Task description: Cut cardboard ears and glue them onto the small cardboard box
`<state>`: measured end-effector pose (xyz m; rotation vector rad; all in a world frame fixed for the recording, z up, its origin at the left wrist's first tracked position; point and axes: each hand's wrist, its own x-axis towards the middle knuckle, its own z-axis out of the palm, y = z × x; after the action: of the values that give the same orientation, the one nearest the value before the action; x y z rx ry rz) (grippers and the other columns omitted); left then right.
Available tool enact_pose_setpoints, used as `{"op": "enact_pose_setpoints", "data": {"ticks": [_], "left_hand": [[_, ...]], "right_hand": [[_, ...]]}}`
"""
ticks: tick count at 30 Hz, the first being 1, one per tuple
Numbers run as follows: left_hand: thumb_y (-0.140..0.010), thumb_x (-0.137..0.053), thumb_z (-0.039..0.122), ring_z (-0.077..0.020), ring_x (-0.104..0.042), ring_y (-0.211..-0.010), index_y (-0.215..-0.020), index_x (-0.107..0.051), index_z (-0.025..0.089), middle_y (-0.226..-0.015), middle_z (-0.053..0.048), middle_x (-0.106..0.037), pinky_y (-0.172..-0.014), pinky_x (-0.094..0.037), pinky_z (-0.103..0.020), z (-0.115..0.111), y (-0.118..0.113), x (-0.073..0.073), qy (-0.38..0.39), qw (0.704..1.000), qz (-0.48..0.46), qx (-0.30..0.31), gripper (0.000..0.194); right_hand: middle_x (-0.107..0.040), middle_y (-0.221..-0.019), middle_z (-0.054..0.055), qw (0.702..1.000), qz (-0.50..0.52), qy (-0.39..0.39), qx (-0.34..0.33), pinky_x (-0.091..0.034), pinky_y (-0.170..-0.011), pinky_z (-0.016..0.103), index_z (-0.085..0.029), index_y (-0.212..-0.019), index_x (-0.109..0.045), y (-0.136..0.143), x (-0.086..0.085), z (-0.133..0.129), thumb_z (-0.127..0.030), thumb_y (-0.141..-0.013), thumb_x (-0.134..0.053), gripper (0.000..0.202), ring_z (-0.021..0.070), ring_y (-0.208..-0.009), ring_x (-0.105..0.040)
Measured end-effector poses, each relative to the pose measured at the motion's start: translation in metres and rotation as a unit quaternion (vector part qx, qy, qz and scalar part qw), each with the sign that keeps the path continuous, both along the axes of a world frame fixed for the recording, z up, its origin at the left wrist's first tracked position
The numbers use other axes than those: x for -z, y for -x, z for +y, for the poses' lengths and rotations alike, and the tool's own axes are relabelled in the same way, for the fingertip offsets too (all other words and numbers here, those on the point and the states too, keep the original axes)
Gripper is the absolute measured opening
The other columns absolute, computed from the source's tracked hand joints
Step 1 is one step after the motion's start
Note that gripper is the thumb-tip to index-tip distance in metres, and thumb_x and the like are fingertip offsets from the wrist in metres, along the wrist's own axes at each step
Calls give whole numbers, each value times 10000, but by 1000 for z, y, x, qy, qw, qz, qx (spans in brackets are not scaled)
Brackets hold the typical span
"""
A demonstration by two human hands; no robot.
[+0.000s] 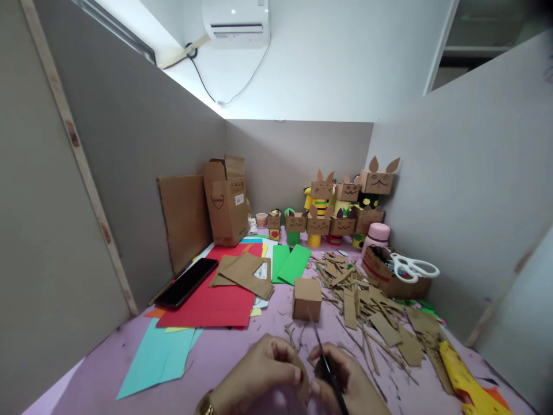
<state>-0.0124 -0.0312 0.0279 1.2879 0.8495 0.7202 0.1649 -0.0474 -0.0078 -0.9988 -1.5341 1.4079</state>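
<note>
Cardboard [305, 377] in left hand [276, 368], bladed tool [330, 372] in right hand [348, 373], both grips snug (tip near box [305, 298] edge).

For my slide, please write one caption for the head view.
Left hand with a brown piece, right hand with a dark tool; small box, scraps and figures beyond.

The sole, head-worn view looks forward and slightly down from the lilac table's [216, 346] near side, with left hand [276, 366] and right hand [339, 374] close below, reaching past the far edge to the wall-mounted air conditioner [237, 20].
</note>
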Motion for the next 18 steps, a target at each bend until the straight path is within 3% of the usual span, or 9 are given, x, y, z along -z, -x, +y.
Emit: {"op": "enact_pose_setpoints", "data": {"ticks": [3,6,13,18], "left_hand": [[-529,-547,51,-127,-550,-531,-549,-721,129,-537,-5,-675,-530,-384,-216,-1,-3,7,0,1000,15,5,192],[-503,-530,33,-116,-516,-498,-564,-735,113,-524,1,-653,-502,-361,-213,-2,-6,16,6,999,34,12,229],[-479,-551,37,-89,-441,-454,-570,-728,106,-471,36,-576,-455,-306,-199,-5,-7,25,-14,993,116,33,210],[-503,-551,49,-97,-465,-452,-556,-722,119,-464,33,-587,-466,-330,-206,-4,-7,15,-10,995,98,16,192]], "right_hand": [[-527,-663,-26,997,36,-32,63,-365,-533,238,-186,-919,-508,4,8,2,-451,-636,-743,453,139,-585,-472],[-574,-675,0,993,23,-66,92,-336,-515,235,-179,-899,-550,8,11,1,-410,-628,-745,406,144,-583,-490],[-457,-577,-58,996,-27,-66,56,-283,-481,220,-154,-847,-576,11,0,-5,-306,-598,-717,324,106,-509,-377],[-414,-574,-73,996,-44,-57,48,-280,-484,222,-165,-899,-550,3,1,-2,-309,-641,-691,328,111,-522,-348]]}}
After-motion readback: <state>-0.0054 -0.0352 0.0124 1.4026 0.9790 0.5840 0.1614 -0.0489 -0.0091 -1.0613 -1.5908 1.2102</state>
